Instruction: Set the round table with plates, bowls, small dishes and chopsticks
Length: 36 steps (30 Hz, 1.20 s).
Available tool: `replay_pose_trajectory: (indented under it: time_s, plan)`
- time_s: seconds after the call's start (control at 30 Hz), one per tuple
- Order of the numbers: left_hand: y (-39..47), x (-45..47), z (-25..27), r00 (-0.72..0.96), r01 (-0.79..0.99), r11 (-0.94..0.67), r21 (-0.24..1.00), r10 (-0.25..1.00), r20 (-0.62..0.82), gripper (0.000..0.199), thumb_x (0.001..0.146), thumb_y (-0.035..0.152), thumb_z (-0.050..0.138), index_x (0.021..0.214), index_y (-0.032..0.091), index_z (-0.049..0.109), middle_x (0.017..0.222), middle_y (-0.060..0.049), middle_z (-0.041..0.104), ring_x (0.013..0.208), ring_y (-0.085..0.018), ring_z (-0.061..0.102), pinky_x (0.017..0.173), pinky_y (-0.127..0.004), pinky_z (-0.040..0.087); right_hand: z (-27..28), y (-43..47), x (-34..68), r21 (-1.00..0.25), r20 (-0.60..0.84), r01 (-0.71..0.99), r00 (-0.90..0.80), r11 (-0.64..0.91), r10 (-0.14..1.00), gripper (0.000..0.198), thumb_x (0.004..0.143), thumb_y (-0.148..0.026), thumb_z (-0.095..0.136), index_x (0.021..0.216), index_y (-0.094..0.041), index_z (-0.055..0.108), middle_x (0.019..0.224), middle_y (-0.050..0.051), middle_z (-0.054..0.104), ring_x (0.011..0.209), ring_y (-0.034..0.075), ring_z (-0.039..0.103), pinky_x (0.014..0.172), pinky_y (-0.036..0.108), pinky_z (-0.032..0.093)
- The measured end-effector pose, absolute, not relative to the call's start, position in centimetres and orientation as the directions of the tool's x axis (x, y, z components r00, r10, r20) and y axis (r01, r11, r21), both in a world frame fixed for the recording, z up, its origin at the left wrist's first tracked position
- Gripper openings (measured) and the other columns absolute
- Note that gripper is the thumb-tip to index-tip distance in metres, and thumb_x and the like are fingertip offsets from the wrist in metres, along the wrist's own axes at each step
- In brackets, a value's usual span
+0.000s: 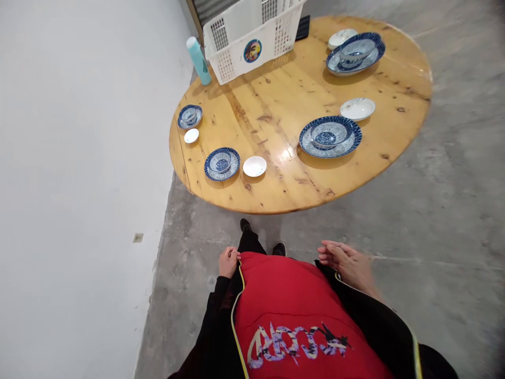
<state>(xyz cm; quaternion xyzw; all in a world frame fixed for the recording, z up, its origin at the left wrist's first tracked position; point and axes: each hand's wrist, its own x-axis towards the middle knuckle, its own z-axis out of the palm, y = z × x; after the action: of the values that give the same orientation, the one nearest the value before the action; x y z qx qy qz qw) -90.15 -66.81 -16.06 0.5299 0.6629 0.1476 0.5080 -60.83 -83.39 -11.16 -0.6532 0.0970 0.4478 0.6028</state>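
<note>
Plate (305, 138), blue-and-white, round so no long axis, bowl (328, 137) inside, sits on wooden table (284, 95) ahead of right hand (345, 265), the nearer one: relaxed, empty. Left hand (228, 262) loosely curled; can't tell if gripping jacket (209, 321).

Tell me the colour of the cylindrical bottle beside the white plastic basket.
The bottle is light blue, best seen in head view.

The white basket (269, 43) is cut off by the top edge, and the right hand (347, 265) is seen slightly blurred.
</note>
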Motion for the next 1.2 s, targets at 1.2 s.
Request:
replay_pose_trajectory:
  time_s: [1.2]
  plan:
    - [-68.0,-51.6,-12.3,0.900,0.434,-0.508,0.745,0.292,-0.325,0.021,0.092,0.024,0.048,0.090,0.019,0.069,0.075,-0.002,0.070,0.070,-0.016,0.062,0.066,-0.025,0.043,-10.1,-90.6,-44.5,-0.670,-0.717,-0.724,0.689,0.166,0.111,0.047,0.044,-0.043,0.090,0.080,-0.016,0.074,0.066,0.005,0.074,0.053,0.015,0.066,0.050,0.021,0.056]
